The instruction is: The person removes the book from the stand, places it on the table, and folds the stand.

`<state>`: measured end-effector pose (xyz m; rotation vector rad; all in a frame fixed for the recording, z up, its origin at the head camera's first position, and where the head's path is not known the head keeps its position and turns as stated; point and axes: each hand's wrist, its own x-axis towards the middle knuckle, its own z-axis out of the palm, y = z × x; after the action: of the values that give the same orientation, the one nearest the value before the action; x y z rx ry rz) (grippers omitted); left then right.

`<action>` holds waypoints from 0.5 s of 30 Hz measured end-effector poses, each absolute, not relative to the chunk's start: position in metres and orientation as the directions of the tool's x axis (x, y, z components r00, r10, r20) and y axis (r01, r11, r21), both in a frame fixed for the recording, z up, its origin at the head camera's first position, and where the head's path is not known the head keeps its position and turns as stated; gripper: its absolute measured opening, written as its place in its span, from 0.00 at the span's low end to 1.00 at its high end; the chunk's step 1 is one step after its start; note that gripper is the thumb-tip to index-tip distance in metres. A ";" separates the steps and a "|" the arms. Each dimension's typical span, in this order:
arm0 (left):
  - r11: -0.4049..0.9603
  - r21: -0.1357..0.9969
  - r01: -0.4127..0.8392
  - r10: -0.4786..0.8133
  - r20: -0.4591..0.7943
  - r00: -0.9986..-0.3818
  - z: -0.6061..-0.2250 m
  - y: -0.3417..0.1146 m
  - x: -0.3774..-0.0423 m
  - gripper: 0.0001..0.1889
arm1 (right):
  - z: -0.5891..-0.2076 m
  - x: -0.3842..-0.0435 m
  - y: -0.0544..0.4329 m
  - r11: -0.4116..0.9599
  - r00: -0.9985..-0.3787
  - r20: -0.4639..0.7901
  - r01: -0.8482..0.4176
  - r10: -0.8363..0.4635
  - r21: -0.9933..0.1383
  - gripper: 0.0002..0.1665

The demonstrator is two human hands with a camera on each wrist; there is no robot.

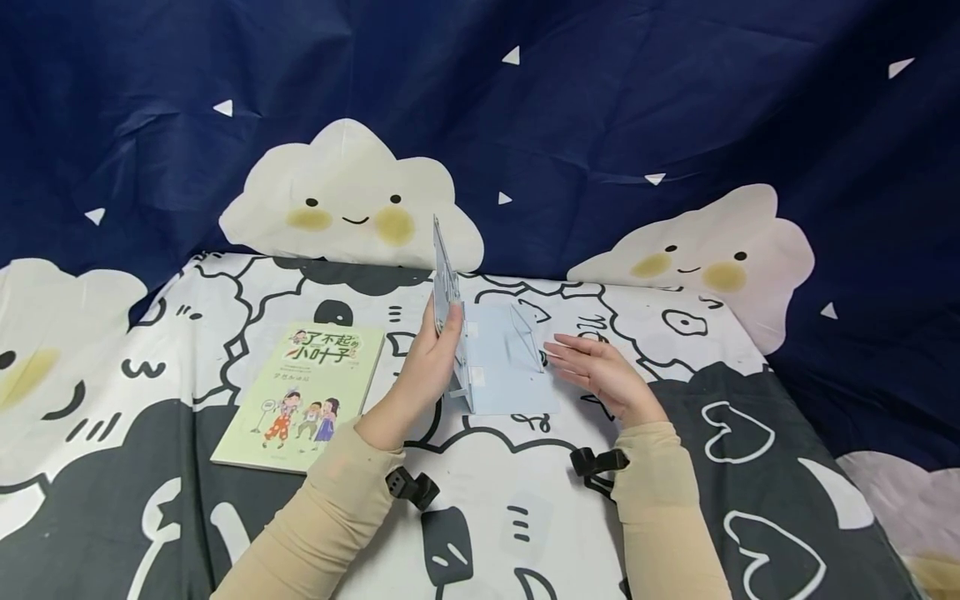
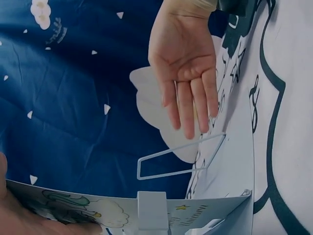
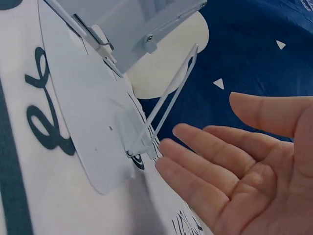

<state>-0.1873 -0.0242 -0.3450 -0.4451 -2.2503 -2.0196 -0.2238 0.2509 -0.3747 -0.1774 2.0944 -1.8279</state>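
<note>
A pale blue metal book stand point(image 1: 517, 392) lies with its base on the patterned cloth and its panel point(image 1: 444, 267) raised upright. My left hand point(image 1: 423, 358) grips the edge of that panel, thumb on the near side. Seen in the left wrist view, the panel bears a cartoon print and a white clip point(image 2: 152, 210). A wire support leg point(image 2: 171, 174) sticks up from the base. Palm up and fingers extended, my right hand point(image 1: 603, 379) is beside this leg, fingertips close to it and holding nothing.
Left of the stand lies a light green picture book point(image 1: 300, 400) with Chinese lettering on its cover. A black-and-white cartoon cloth point(image 1: 495, 467) covers the surface. Behind it hangs a dark blue curtain point(image 1: 555, 108) with clouds and small triangles.
</note>
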 end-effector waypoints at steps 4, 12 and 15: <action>0.085 0.958 0.273 0.146 0.259 -0.955 -0.344 -0.026 -0.188 0.33 | -0.376 -0.224 0.246 0.157 -0.930 -0.190 0.147 -0.315 -0.977 0.36; 0.064 0.953 0.297 0.146 0.286 -0.947 -0.346 -0.026 -0.191 0.32 | -0.380 -0.224 0.235 0.289 -0.908 -0.197 0.090 -0.369 -0.953 0.35; 0.055 0.956 0.289 0.146 0.279 -0.949 -0.346 -0.028 -0.191 0.32 | -0.382 -0.224 0.233 0.338 -0.898 -0.204 0.067 -0.389 -0.939 0.35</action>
<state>-0.1911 -0.0277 -0.3463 -0.4566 -2.2016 -2.0387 -0.2236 0.2326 -0.3817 -0.2837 2.2142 -1.5818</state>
